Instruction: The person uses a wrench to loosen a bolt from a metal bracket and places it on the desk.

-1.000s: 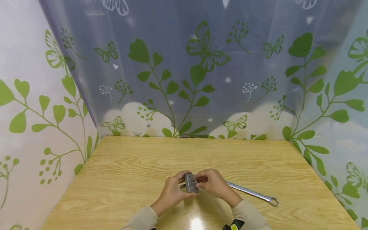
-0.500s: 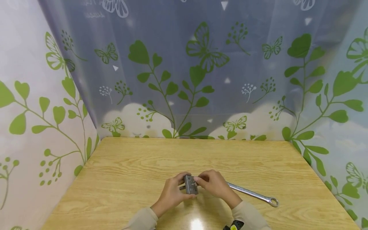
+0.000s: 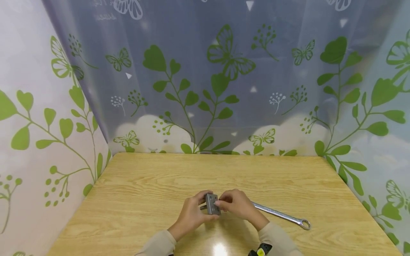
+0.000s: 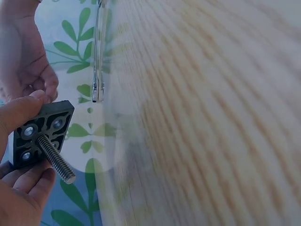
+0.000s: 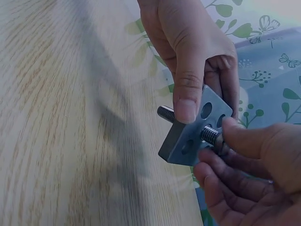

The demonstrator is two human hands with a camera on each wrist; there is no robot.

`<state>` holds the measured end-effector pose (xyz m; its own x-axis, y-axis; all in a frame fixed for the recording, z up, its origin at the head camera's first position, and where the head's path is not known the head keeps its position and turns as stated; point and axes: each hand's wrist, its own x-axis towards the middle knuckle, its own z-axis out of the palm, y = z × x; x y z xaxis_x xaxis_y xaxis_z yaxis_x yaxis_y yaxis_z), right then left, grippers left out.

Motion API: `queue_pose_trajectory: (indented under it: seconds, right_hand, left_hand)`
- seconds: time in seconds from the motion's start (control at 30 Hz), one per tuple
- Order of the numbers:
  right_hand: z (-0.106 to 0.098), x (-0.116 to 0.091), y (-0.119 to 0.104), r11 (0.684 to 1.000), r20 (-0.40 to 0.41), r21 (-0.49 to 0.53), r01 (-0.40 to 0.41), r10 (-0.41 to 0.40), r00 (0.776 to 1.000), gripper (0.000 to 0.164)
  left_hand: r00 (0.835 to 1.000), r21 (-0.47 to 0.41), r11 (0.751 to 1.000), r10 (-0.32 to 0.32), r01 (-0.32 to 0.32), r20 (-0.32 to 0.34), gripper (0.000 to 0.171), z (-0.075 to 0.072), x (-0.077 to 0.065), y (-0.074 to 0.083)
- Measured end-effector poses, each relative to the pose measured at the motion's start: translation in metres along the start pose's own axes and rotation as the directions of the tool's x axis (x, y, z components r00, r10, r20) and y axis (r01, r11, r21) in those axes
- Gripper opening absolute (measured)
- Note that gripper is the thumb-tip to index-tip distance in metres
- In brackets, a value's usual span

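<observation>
My left hand (image 3: 191, 213) holds a small square grey plate (image 5: 195, 132) by its opposite edges, thumb on one side and fingers on the other. Round holes sit near the plate's corners, and its back face in the left wrist view is dark with ribs. A threaded bolt (image 4: 56, 160) passes through the middle and juts out of both faces. On the front side, my right hand (image 3: 240, 204) pinches the bolt's end between thumb and fingers. Those fingertips partly cover that end, so I cannot tell whether it carries a head or a nut.
A long chrome wrench (image 3: 278, 213) lies on the wood-grain table (image 3: 153, 181), its ring end toward the right and its other end hidden behind the right hand. Patterned curtains (image 3: 198, 89) enclose the table at the back and both sides.
The right thumb and fingers have shifted around the bolt's end, the thumb rising and then dropping slightly. The plate and left hand have stayed nearly in place. The wrench has not moved.
</observation>
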<state>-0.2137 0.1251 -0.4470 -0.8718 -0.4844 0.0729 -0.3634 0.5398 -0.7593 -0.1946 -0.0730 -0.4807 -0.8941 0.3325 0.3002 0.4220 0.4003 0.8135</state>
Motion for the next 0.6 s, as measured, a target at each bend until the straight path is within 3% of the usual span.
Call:
queue_pose_trajectory:
  seconds: [0.07, 0.27, 0.6]
  right_hand:
    - [-0.0012, -0.0004, -0.0002, 0.999, -0.004, 0.001, 0.035, -0.035, 0.999, 0.019]
    - [-0.0023, -0.0018, -0.0003, 0.995, -0.021, 0.030, 0.096, -0.096, 0.995, 0.021]
    - [-0.0010, -0.0021, 0.0008, 0.996, -0.010, 0.055, 0.064, -0.064, 0.998, 0.024]
  left_hand:
    - [1.000, -0.002, 1.000, -0.005, 0.005, 0.000, 0.069, -0.0003, -0.0004, 0.0005]
    - [1.000, -0.019, 1.000, -0.010, 0.010, -0.001, 0.068, -0.0001, 0.0000, 0.0014]
    - [1.000, -0.022, 1.000, -0.001, 0.001, 0.002, 0.068, -0.0004, -0.0014, 0.0019]
